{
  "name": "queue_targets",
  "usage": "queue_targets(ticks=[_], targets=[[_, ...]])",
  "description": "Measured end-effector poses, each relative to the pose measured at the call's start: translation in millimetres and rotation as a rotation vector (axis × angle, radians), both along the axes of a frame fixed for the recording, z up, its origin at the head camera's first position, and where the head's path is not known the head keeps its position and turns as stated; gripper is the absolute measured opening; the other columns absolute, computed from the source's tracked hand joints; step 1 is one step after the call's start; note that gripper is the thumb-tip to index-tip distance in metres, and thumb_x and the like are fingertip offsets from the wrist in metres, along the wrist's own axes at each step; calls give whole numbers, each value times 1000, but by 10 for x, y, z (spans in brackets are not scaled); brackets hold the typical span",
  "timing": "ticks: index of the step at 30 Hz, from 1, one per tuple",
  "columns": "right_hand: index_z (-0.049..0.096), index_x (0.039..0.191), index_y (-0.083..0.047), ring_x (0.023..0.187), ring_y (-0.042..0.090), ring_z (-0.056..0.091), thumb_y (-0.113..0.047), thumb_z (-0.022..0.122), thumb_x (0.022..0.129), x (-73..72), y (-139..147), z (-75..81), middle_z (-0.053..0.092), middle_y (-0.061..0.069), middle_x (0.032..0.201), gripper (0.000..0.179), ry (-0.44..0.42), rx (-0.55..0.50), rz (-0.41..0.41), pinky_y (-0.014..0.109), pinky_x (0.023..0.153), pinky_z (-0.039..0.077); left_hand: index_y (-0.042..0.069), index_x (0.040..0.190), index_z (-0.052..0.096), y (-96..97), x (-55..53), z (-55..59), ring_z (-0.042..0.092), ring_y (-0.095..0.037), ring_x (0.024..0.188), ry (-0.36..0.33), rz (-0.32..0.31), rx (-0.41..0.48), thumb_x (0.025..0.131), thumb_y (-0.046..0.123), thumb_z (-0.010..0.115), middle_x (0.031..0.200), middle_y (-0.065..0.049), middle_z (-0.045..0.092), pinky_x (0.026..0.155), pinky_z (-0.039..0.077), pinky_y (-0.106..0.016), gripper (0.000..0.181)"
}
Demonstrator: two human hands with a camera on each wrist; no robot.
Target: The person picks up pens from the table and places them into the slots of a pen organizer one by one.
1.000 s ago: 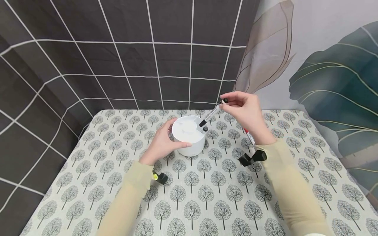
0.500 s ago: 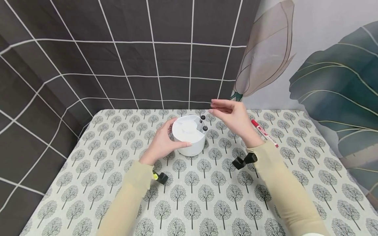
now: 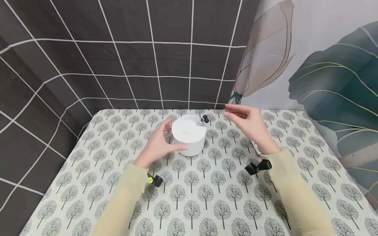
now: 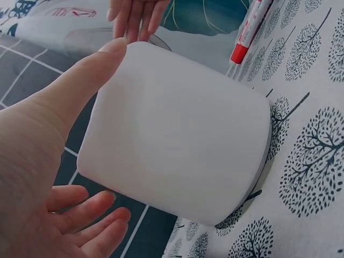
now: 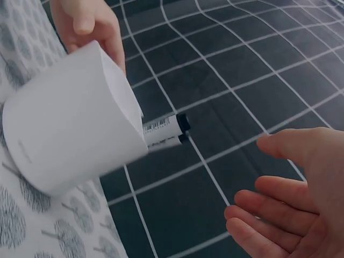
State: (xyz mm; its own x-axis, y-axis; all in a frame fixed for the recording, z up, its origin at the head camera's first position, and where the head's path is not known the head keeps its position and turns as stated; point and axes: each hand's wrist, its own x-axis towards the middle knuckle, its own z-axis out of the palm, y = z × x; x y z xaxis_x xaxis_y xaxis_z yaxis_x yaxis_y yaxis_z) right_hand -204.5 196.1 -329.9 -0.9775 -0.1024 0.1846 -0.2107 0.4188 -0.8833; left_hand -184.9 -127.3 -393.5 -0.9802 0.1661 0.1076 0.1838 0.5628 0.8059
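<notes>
A white round pen holder [image 3: 193, 146] with a divided top stands upright on the table. Two black-capped markers [image 3: 204, 119] poke out of its right compartment, close together and leaning right. My left hand [image 3: 156, 144] is at the holder's left side, fingers spread and loose, thumb beside the wall; in the left wrist view the thumb tip [image 4: 114, 47] overlaps the rim. Off to the right of the holder, my right hand [image 3: 248, 124] holds nothing, its fingers [image 5: 269, 215] relaxed and apart from the markers.
A red and white marker [image 4: 250, 35] lies on the tree-print tablecloth [image 3: 192, 196], mostly hidden behind my right wrist in the head view. A dark tiled-pattern backdrop [image 3: 174, 59] stands behind the table, with a leaf-print curtain [image 3: 333, 82] at right.
My right hand let go of a black-capped marker into the holder, then drew back to the right. The markers shifted together. My left hand has loosened and moved slightly left.
</notes>
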Motion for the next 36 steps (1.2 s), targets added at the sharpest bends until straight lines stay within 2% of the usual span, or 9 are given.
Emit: queue_targets(ticks=[4,6,12,19,29,36], targets=[[69,133,-17,105,10,68,-44,74,94,69,162,-21,72,0,123,48,-2,1,-44,19,84,54,14,160,30,-18,26,29,49,-28,133,0,-19,51,59,53,97,152,-9,43,109,43,-49,127],[69,133,-16,105,8,68,-44,74,94,102,237,-35,71,1,123,48,-9,5,-65,18,83,54,13,159,30,-1,37,42,49,-29,135,9,-18,44,60,53,96,154,-10,42,109,42,-49,126],[68,134,-17,109,5,65,-48,73,93,193,437,-68,68,0,129,51,-36,52,-120,16,90,49,17,159,32,90,36,32,47,-32,136,38,-12,5,64,55,94,155,-12,43,110,40,-54,120],[69,134,-17,105,-1,64,-47,74,92,270,657,-89,64,1,136,52,-26,98,-170,11,85,48,17,158,36,120,25,5,50,-30,133,48,0,32,67,50,94,152,-10,48,110,41,-52,113],[66,138,-21,107,-4,61,-52,72,92,368,925,-91,65,0,135,56,-71,139,-236,11,85,45,20,159,36,115,0,3,50,-31,134,25,3,26,65,53,93,154,-9,45,110,41,-50,115],[66,138,-19,103,-7,62,-49,74,92,424,1104,-137,68,-7,129,55,-66,142,-260,8,81,45,19,159,35,114,-9,12,50,-33,134,11,-7,25,67,51,94,156,-11,42,110,41,-48,114]])
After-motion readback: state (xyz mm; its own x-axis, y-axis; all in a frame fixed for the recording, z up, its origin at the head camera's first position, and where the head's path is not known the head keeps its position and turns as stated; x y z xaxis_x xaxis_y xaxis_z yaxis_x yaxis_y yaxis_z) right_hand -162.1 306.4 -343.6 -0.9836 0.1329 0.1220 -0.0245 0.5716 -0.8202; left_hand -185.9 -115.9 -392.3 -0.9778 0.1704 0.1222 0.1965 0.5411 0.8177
